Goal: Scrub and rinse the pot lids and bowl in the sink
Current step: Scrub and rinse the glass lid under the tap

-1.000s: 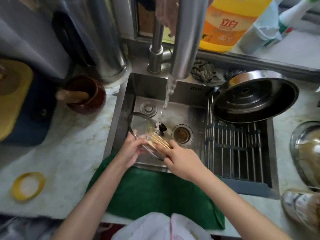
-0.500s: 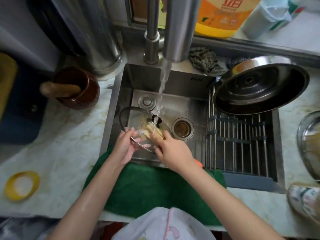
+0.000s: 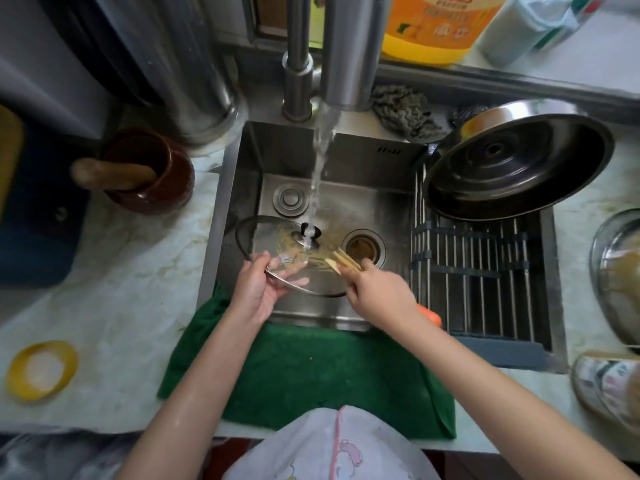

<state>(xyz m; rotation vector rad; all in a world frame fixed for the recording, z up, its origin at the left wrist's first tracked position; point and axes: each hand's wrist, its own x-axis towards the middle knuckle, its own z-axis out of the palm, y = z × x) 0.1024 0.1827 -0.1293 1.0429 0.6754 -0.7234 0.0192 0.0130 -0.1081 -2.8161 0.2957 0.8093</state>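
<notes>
A steel sink [image 3: 363, 150] is set into a pale, marble-veined countertop [image 3: 114, 292]; a tall faucet [image 3: 348, 53] rises from the sink's back rim; behind the sink runs a grey ledge [image 3: 519, 74], brightly lit, with a yellow detergent bottle [image 3: 433, 26] on it; left of the sink stands a brown jar [image 3: 162, 188] holding a wooden pestle [image 3: 110, 173], with a large steel cylinder [image 3: 180, 74] behind it; a slatted rack [image 3: 478, 271] spans the sink's right part; a green towel [image 3: 311, 372] drapes over the counter edge in front of the sink; a yellow ring-shaped lid [image 3: 41, 370] lies to the sink's front-left.
</notes>
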